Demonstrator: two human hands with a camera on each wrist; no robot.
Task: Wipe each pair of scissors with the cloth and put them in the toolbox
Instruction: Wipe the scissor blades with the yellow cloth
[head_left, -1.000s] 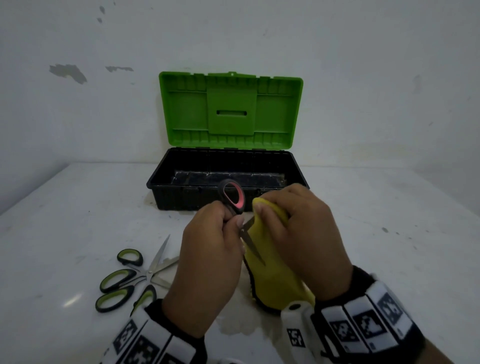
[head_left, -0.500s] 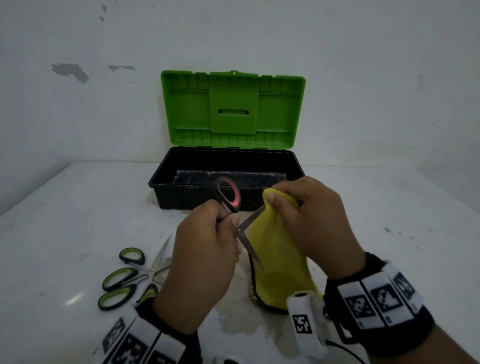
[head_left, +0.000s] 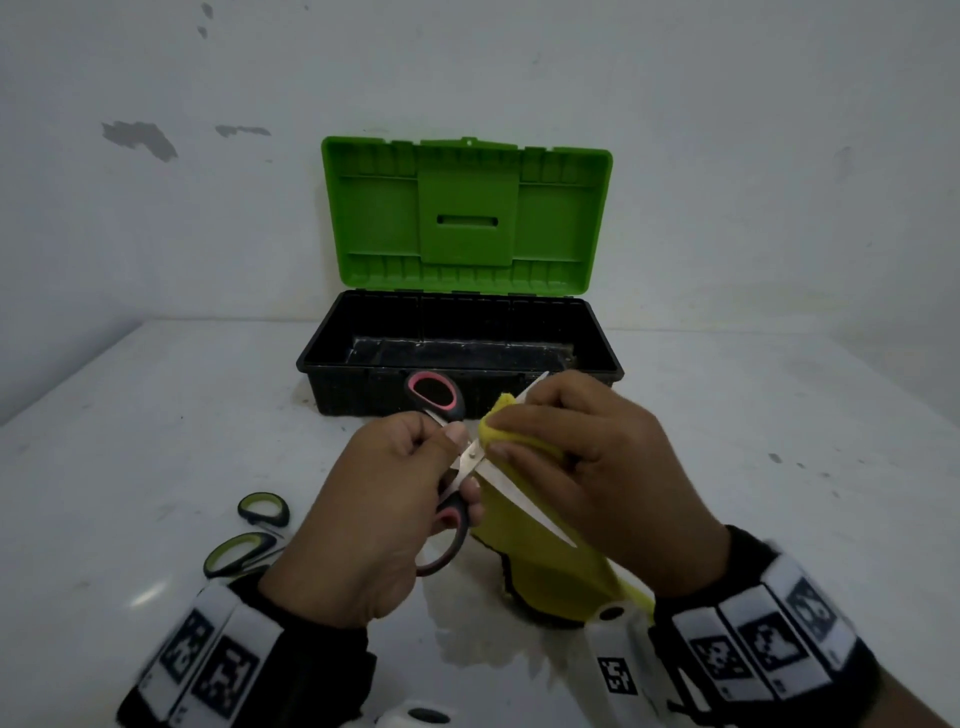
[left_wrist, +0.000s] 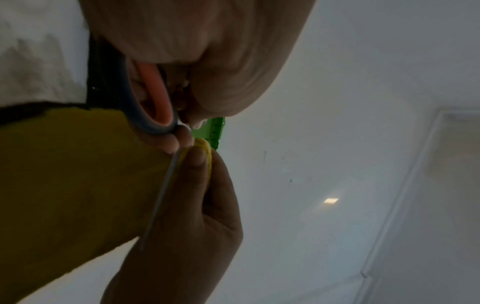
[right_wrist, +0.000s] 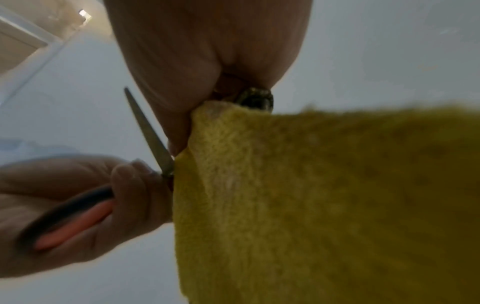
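Note:
My left hand (head_left: 400, 499) grips the black-and-red scissors (head_left: 470, 462) by the handles, blades spread wide. One blade points up right, the other (head_left: 524, 506) down right. My right hand (head_left: 582, 467) pinches the yellow cloth (head_left: 545, 566) around the upper blade close to the pivot; the cloth hangs down to the table. In the left wrist view the red handle (left_wrist: 155, 98) sits in my left hand (left_wrist: 182, 51) and the cloth (left_wrist: 78, 174) lies beside a blade. The right wrist view shows the cloth (right_wrist: 324, 195) in my right hand (right_wrist: 207, 61) and a blade (right_wrist: 148, 131).
The toolbox (head_left: 457, 353) stands behind my hands, black base, green lid (head_left: 467, 213) up against the wall. Two pairs of black-and-green scissors (head_left: 249, 540) lie on the white table (head_left: 779, 467) at the front left, partly hidden by my left wrist.
The scissors have been opened wider and turned. My right hand with the cloth slid along the upper blade toward the pivot.

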